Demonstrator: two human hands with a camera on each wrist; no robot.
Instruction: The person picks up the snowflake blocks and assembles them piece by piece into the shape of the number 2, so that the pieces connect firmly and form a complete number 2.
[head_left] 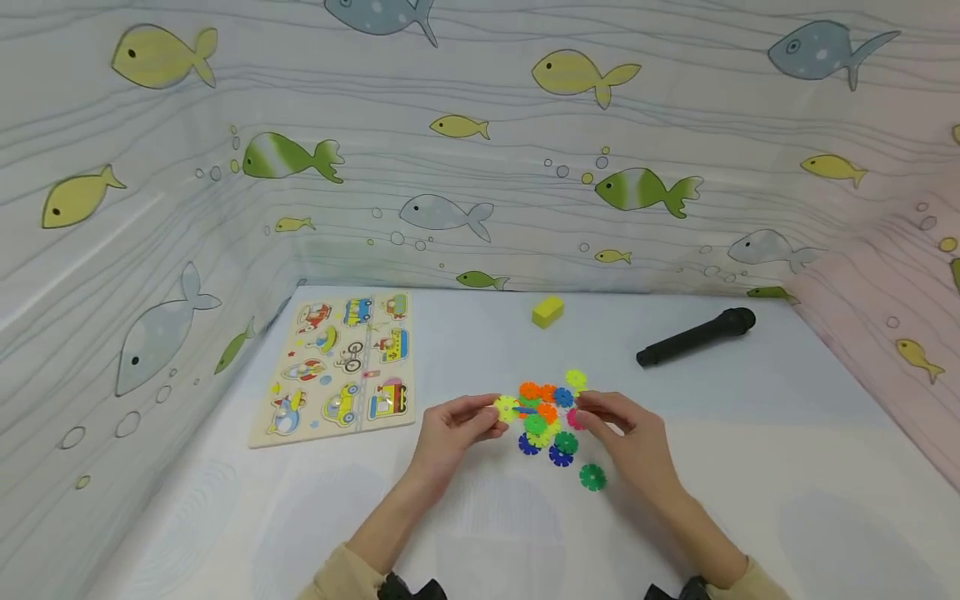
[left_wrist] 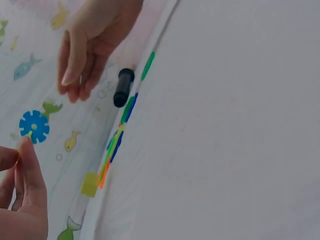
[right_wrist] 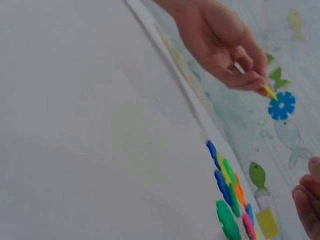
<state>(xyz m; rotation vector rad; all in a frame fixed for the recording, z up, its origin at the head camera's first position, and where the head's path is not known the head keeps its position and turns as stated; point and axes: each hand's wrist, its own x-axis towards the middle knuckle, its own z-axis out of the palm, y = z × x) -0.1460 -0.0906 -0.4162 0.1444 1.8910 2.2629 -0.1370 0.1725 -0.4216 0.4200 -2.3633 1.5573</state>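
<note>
My left hand (head_left: 452, 433) pinches a yellow notched plastic disc (head_left: 507, 408) between thumb and fingers. Slotted onto its edge is a blue notched disc (right_wrist: 282, 105), seen flat in both wrist views and edge-on from the head. The joined pair is held up above the table. My right hand (head_left: 633, 433) hovers across from it, fingers loosely bent, with nothing showing between them in the left wrist view. Below and between the hands lie loose discs in orange (head_left: 528, 390), dark blue (head_left: 560, 456), pink (head_left: 575, 419) and green (head_left: 566, 442), some overlapping.
A lone green disc (head_left: 592, 477) lies nearest me. Behind the pile stands a yellow block (head_left: 547, 312). A black microphone (head_left: 696, 336) lies at the back right, a wooden picture puzzle board (head_left: 337, 367) at the left. Fish-patterned walls (head_left: 525, 192) enclose the table.
</note>
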